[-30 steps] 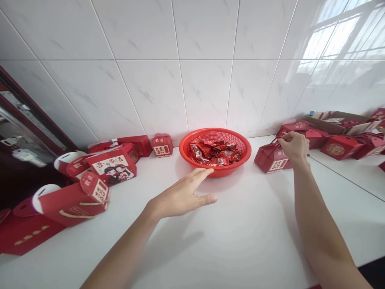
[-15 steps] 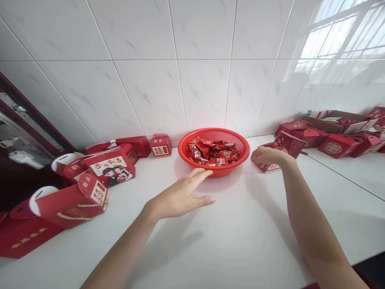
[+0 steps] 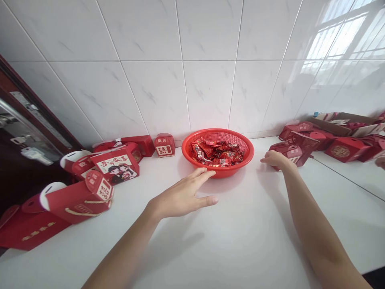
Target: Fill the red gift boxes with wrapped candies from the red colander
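Note:
A red plastic basket (image 3: 218, 171) holds many red-wrapped sweets (image 3: 225, 154) and stands near the tiled wall. My left hand (image 3: 186, 192) hovers just in front of the basket's near rim, fingers apart and thumb stretched out, holding nothing. Over at the right, my right hand (image 3: 275, 158) is beside a small red gift box (image 3: 290, 150), in front of its left side. Its fingers point left and partly overlap the box; whether they hold anything cannot be made out.
Left of the basket stands a small red box (image 3: 165, 145). Several red gift boxes (image 3: 117, 166) line the left side. More red boxes and an open carton (image 3: 339, 124) are at the right. Part of another hand (image 3: 380, 161) shows at the right edge.
The view has shifted slightly left, so most things appear further right. My right hand has moved a little, and more of the small box beside it shows. Another hand has come in at the right edge.

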Demonstrator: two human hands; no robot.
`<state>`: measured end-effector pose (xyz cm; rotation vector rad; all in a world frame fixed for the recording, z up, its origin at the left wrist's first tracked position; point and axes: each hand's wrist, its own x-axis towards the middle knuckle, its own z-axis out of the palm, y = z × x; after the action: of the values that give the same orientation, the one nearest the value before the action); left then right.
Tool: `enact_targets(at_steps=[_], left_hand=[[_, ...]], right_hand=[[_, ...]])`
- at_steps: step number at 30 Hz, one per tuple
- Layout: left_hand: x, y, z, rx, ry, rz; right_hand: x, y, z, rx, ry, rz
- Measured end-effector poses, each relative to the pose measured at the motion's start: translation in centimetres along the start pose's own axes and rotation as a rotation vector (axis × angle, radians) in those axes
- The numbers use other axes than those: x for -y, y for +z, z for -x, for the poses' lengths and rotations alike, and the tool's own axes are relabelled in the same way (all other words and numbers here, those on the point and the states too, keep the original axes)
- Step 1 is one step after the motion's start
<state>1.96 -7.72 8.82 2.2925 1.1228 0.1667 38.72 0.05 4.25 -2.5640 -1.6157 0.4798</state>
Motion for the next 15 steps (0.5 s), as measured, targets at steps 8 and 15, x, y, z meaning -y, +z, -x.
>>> enact_targets(at_steps=[8, 15], left_hand=[[-0.3, -0.2, 0.0, -0.015, -0.014, -0.001], [2.1, -2.7, -0.1, -0.321, -0.021, -0.033]], right_hand=[[-2.2, 1.2, -2.1, -0.149, 0.005, -0.008], [-1.1, -0.3, -1.1, -0.202, -0.028, -0.042]])
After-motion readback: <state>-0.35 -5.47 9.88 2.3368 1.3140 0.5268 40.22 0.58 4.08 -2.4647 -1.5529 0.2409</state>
